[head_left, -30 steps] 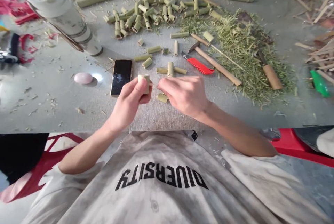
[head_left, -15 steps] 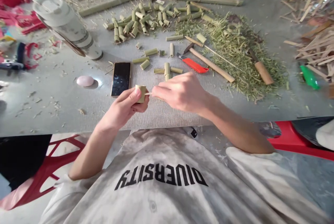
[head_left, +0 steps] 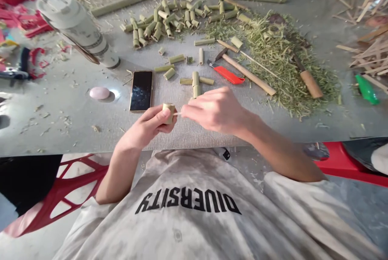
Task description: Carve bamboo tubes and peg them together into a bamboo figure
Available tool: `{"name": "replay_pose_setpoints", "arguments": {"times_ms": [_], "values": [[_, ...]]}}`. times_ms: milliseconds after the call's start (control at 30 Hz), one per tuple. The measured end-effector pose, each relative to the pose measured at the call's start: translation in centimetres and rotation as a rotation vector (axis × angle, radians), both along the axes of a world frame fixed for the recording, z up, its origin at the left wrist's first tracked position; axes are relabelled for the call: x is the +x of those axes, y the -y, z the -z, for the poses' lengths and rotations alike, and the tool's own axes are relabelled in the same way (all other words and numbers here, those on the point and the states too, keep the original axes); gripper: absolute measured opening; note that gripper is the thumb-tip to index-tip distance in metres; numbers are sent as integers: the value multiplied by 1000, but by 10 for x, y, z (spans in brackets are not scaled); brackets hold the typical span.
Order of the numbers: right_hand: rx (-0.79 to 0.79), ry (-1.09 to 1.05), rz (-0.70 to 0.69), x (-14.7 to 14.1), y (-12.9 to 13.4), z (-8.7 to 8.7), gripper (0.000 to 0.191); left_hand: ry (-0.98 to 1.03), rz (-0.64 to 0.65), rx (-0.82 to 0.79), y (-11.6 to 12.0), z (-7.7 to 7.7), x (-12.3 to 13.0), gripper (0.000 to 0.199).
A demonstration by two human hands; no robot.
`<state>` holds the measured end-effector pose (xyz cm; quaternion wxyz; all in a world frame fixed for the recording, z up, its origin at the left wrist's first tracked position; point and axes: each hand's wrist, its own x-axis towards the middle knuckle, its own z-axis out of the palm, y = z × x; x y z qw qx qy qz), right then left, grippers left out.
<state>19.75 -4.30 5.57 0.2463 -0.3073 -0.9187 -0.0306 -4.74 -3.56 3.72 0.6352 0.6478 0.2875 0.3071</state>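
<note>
My left hand (head_left: 151, 124) is closed around a short bamboo tube (head_left: 168, 113), the thumb lying over its side. In my right hand (head_left: 216, 110) a thin pale stick (head_left: 178, 113) is pinched, its near end at the tube's right side. Whether the stick sits in a hole there I cannot tell. Just beyond my hands lie crossed bamboo pieces (head_left: 195, 79) on the grey table (head_left: 115, 135). A phone (head_left: 141, 91) rests left of them, and a red-handled cutter knife (head_left: 228, 74) lies to their right.
Many cut bamboo tubes (head_left: 157, 26) are heaped at the back. A hammer (head_left: 248, 73) and a wooden-handled blade (head_left: 311, 82) lie by a pile of green shavings (head_left: 291, 58). A white tumbler (head_left: 79, 26) and a pink oval object (head_left: 99, 93) are on the left.
Both hands have shifted slightly right and toward my body, still holding the bamboo tube and the stick. The tube appears a little more tilted. Things on the table stay put.
</note>
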Motion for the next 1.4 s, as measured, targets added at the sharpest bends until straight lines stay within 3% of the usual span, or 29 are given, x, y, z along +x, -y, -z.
{"name": "replay_pose_setpoints", "arguments": {"times_ms": [100, 133, 167, 233, 300, 367, 400, 533, 633, 700, 767, 867, 933, 1000, 1067, 1100, 1200, 1267, 1400], "values": [[-194, -233, 288, -15, 11, 19, 45, -19, -387, 253, 1, 4, 8, 47], [-237, -263, 359, -22, 16, 26, 45, -83, -443, 322, 1, 5, 10, 43], [-247, -259, 389, -27, 18, 31, 44, -143, -439, 349, -1, 6, 12, 40], [-193, -195, 393, -30, 13, 34, 38, -145, -303, 268, -14, 3, 17, 37], [-94, -112, 409, -27, -10, 28, 38, -81, -333, 225, -41, -2, 27, 46], [-7, -45, 467, -19, -50, 17, 50, -15, -485, 340, -82, -7, 42, 62], [4, -15, 482, -16, -72, 12, 57, -1, -496, 348, -105, -9, 51, 63], [19, 51, 494, -2, -143, 1, 51, -185, -485, 107, -186, -7, 76, 51], [8, 97, 436, 4, -159, 4, 71, -251, -459, 13, -215, 5, 82, 48], [-11, 80, 421, 5, -159, 6, 68, -273, -530, 52, -218, 14, 82, 50], [-27, 24, 428, 3, -157, 9, 48, -251, -564, 143, -213, 21, 83, 57], [-92, -115, 414, -4, -151, 15, 32, -68, -774, 617, -200, 25, 86, 63], [-154, -204, 431, -10, -144, 17, 32, 27, -786, 704, -195, 24, 88, 60], [-156, -212, 509, -14, -137, 16, 31, 35, -717, 582, -195, 20, 88, 55], [-106, -119, 556, -12, -133, 10, 33, 2, -550, 201, -198, 12, 83, 51], [-82, -56, 535, -8, -133, 6, 35, -60, -382, -32, -200, 7, 80, 50], [-59, 58, 318, 9, -142, -5, 51, -158, -195, -216, -202, -11, 70, 48], [-57, 48, 245, 17, -150, -8, 61, -179, -192, -187, -199, -22, 67, 45], [3, 44, 408, 15, -147, -10, 59, -135, -330, -14, -188, -37, 72, 41]]}}
